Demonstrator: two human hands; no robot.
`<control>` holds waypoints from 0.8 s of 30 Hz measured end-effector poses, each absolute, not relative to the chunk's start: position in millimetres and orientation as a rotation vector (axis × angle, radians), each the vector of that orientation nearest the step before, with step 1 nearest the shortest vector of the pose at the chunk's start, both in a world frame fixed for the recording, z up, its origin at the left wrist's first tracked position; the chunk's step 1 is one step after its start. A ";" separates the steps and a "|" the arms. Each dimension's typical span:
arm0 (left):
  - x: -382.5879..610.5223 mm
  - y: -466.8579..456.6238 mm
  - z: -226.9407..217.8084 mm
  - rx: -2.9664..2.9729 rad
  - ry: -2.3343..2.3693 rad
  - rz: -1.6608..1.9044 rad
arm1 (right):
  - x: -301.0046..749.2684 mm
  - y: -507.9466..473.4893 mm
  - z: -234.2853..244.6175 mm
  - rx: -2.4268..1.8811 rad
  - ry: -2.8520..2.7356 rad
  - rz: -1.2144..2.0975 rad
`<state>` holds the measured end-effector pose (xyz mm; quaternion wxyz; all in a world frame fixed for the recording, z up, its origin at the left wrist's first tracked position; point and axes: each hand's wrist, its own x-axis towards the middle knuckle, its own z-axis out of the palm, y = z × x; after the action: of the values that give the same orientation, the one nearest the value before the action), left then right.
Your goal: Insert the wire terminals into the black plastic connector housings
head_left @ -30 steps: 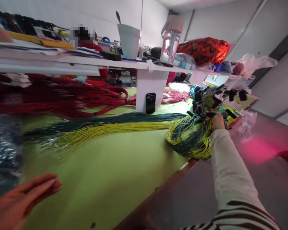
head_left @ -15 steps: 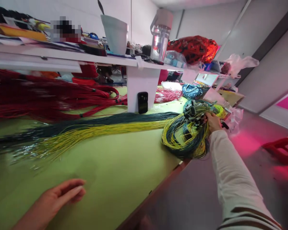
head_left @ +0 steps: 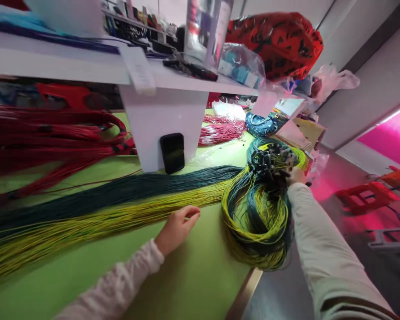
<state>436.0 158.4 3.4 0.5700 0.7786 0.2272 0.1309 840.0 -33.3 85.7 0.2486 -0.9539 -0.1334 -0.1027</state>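
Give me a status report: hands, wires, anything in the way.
Left hand on yellow strands, grip unclear. Right hand grips wire coil at its black connectors. Coil at table edge; phone behind, apart.

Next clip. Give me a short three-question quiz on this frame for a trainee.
1. Multiple choice: where does the right hand meet the wire coil? A) at its lowest loops B) at its black connectors C) nowhere
2. True or false: the left hand lies on the red wires.
3. Fill in: the dark thing leaning against the white shelf support is a ____.

Key: 1 B. 2 False; it is at the edge of the yellow wires. 3 phone.
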 end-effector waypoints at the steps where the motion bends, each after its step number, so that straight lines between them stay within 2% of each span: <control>1: 459.0 151.8 4.4 1.796 0.532 0.327 | 845.4 -34.9 81.7 -2.691 -0.340 -0.247; 5: 531.1 117.4 -1.6 1.740 0.603 0.350 | 856.4 -48.2 78.5 -2.917 -0.422 -0.049; 10: 574.8 85.1 -15.8 1.772 0.803 0.390 | 849.2 -77.4 82.1 -2.907 -0.715 0.120; 12: 581.8 80.1 -14.5 1.815 0.824 0.317 | 835.4 -88.4 82.8 -2.857 -0.776 0.070; 16: 591.4 70.8 6.5 1.958 0.685 0.122 | 789.2 -82.3 84.5 -2.556 -1.007 -0.234; 20: 602.1 53.0 41.4 2.185 0.504 0.059 | 756.0 -28.1 76.8 -2.316 -1.387 0.149; 24: 609.1 33.5 66.9 2.281 0.390 -0.011 | 766.6 25.8 54.3 -2.435 -1.295 0.385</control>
<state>609.1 33.5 66.9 0.4019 0.9026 0.1542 -0.0045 766.6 25.8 54.3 0.1775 -0.8605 -0.4578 0.1360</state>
